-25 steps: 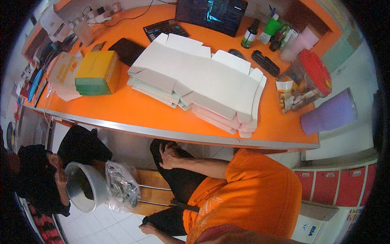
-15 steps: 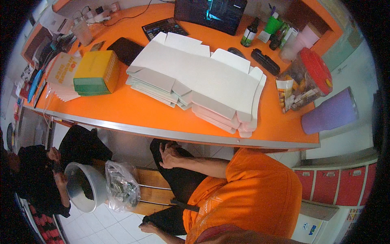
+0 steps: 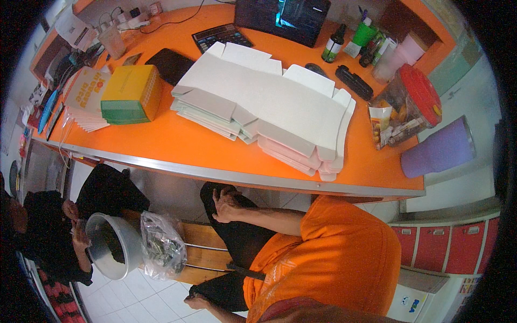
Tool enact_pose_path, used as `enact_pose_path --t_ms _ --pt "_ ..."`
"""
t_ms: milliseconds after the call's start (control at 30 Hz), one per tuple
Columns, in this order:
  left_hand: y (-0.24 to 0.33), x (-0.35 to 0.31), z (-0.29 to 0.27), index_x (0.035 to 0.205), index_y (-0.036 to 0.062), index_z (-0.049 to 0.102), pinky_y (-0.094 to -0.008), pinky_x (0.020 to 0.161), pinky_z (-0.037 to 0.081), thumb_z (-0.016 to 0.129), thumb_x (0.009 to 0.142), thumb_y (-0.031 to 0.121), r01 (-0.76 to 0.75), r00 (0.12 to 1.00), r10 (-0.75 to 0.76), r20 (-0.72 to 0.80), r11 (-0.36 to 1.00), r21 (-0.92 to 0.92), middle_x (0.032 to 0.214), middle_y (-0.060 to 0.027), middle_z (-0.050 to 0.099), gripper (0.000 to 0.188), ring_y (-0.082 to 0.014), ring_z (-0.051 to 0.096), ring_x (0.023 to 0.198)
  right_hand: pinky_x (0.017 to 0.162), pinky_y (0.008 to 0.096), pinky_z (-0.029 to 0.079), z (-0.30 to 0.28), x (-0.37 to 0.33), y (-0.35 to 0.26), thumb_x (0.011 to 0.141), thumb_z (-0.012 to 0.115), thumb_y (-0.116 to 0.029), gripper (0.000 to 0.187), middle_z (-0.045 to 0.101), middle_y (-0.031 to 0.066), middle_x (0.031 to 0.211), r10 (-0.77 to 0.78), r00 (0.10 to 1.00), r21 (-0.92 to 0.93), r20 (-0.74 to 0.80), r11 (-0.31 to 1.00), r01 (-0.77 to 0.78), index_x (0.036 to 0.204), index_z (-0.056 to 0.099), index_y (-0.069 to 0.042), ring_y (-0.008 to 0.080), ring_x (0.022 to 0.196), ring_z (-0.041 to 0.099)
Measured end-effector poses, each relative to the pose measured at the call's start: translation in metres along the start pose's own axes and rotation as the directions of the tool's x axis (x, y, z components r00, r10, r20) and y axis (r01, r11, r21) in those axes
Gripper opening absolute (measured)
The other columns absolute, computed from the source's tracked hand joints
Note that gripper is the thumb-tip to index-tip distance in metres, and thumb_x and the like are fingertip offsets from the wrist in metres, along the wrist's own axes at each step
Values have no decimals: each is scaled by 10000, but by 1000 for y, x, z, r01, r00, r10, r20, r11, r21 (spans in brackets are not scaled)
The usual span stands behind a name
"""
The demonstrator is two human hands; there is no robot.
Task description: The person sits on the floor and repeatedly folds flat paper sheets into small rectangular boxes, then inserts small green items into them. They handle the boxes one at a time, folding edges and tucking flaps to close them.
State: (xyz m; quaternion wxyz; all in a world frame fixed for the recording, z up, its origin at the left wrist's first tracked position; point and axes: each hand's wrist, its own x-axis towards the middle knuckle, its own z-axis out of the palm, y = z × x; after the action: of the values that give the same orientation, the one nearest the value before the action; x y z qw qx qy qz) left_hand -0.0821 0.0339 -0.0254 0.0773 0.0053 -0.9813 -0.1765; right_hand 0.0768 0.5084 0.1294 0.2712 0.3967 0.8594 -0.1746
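My right hand (image 3: 226, 206) rests on my dark-trousered right knee below the desk edge, fingers spread and holding nothing. Lower down, my left hand (image 3: 197, 302) lies over my other knee. Its fingers show only in part and nothing is seen in them. Beyond my knees a clear plastic bag (image 3: 163, 245) with dark green contents sits on a wooden bench (image 3: 204, 237). Beside the bag stands a translucent tub (image 3: 131, 245) with dark stuff inside.
On the orange desk (image 3: 145, 142) lie a stack of flat white cartons (image 3: 258, 89), a yellow-green box (image 3: 132, 94), a red-lidded jar (image 3: 401, 116) and a purple tumbler (image 3: 439, 148). A co-worker in black (image 3: 46, 231) sits at far left, one hand (image 3: 81, 237) at the tub.
The view has shifted slightly, so the desk items appear a little further right. My hands stay on my knees. The co-worker's hands have moved a little near the tub.
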Motion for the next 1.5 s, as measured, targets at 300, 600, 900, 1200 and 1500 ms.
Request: enact_pose_path --t_ms 300,600,900,1200,1500 --pt "6 4 3 947 -40 510 -483 563 446 620 768 131 251 968 -223 116 886 -389 716 -189 591 271 -396 593 624 885 716 451 7 9 -1 917 466 -596 978 241 459 1417 11 1000 -2 11 1000 -11 1541 32 20 612 1146 475" --pt "0 8 0 1029 -28 521 -569 641 446 739 739 138 143 989 -143 -36 990 -1 805 -248 636 399 -463 616 725 841 701 471 12 10 -4 929 439 -590 962 259 448 1419 -3 1000 -44 -28 999 1 1538 26 30 599 1142 484" --pt "14 -9 -7 1027 -7 522 -528 582 444 677 793 239 -10 1000 10 0 994 -108 732 -197 624 374 -413 619 667 905 710 426 12 12 -1 936 438 -580 947 221 436 1449 41 999 -10 0 999 -41 1538 34 31 598 1214 419" --pt "7 -12 9 939 -6 530 -487 576 450 683 794 142 226 974 -201 104 880 -418 746 -172 596 257 -365 582 624 963 721 381 -6 5 6 927 460 -590 975 238 439 1440 24 998 13 51 1000 -24 1532 32 43 592 1271 368" --pt "11 -42 -16 1064 -27 512 -524 745 487 718 820 375 -49 997 34 66 969 243 968 -292 569 513 -463 606 835 1035 640 376 -5 29 7 950 407 -587 965 203 443 1469 -35 996 25 77 999 33 1524 -11 67 548 1312 371"
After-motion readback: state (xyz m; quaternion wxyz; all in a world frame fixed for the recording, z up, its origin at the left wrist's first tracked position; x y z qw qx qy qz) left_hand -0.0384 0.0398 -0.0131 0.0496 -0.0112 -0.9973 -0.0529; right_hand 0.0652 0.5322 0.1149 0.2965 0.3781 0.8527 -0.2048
